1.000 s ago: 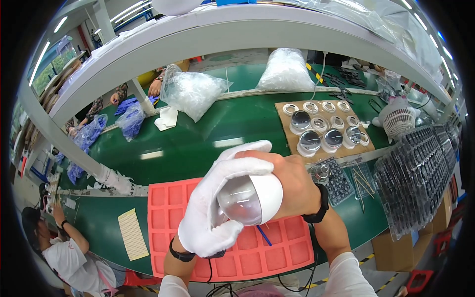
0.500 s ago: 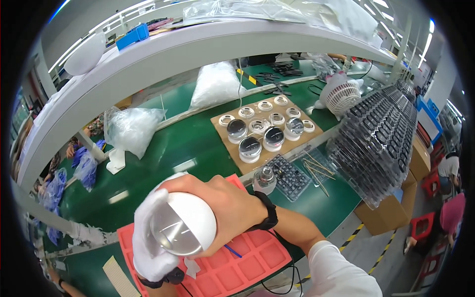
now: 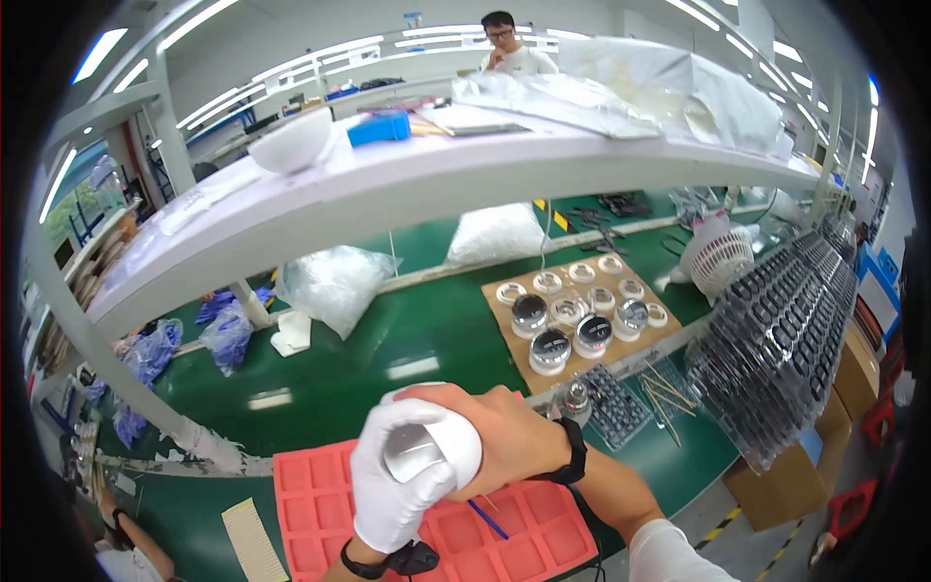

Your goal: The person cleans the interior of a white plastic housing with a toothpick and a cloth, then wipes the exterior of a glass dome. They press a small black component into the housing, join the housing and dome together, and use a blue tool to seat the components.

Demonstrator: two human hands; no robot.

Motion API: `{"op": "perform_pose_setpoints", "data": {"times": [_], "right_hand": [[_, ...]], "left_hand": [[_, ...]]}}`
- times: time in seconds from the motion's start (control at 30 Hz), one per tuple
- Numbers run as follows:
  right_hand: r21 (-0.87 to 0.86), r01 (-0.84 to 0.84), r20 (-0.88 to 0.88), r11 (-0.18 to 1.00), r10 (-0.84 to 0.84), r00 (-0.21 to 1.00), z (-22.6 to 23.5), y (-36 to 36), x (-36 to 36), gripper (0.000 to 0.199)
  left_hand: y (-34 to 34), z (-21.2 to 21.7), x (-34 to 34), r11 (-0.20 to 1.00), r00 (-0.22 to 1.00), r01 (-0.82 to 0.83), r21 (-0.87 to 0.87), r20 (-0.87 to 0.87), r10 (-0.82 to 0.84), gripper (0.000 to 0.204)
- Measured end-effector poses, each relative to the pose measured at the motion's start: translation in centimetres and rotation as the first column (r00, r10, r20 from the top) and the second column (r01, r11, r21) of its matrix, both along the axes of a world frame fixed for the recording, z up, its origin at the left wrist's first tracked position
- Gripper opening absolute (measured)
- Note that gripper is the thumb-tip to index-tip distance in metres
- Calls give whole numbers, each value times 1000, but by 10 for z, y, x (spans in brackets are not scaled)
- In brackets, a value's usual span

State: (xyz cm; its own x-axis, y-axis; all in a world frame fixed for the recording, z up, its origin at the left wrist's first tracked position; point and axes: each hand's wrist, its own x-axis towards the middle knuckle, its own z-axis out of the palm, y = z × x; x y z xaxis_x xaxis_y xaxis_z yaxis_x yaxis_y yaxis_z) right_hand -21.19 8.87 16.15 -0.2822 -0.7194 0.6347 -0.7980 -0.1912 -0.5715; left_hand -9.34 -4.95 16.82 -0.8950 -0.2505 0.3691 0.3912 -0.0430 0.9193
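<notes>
A white rounded shell with a silvery, glossy inside is held between my two hands, tilted with its opening toward the left. My left hand, in a white glove, is closed around its left side, the thumb across the lower edge. Bare, with a black band at the wrist, my right hand grips the shell from above and the right. Beneath them lies a red tray with square compartments, and a blue pen-like stick rests on it.
Silver-topped round parts and white rings stand on a cardboard sheet. Nearby are a small bottle, a tray of black parts, thin sticks, a fan and stacked clear trays. A shelf crosses above.
My view has tilted up, so the bench sits lower and farther right, and a person shows beyond the shelf. The shell has turned; less of its silvery inside shows. Both hands still grip it.
</notes>
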Motion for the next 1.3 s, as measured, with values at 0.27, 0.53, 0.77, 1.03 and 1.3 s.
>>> {"op": "perform_pose_setpoints", "data": {"times": [0.27,0.53,0.77,1.03,1.3], "right_hand": [[-113,-178,137,978,192,972,7,11,3,96],[-37,6,5,999,-6,1000,7,8,14,97],[-95,-93,89,991,102,991,9,9,9,96],[14,62,-123,998,-60,991,12,8,19,88],[-133,-60,152,989,80,985,4,5,14,98]], "left_hand": [[-16,2,10,954,953,299,-6,-50,-298,63],[8,4,10,986,995,-11,-166,-104,-6,63],[2,-8,11,998,992,65,4,-105,-64,66],[19,-8,7,987,971,-153,-51,-192,141,60],[17,-6,11,992,997,-37,120,-59,44,64]]}}
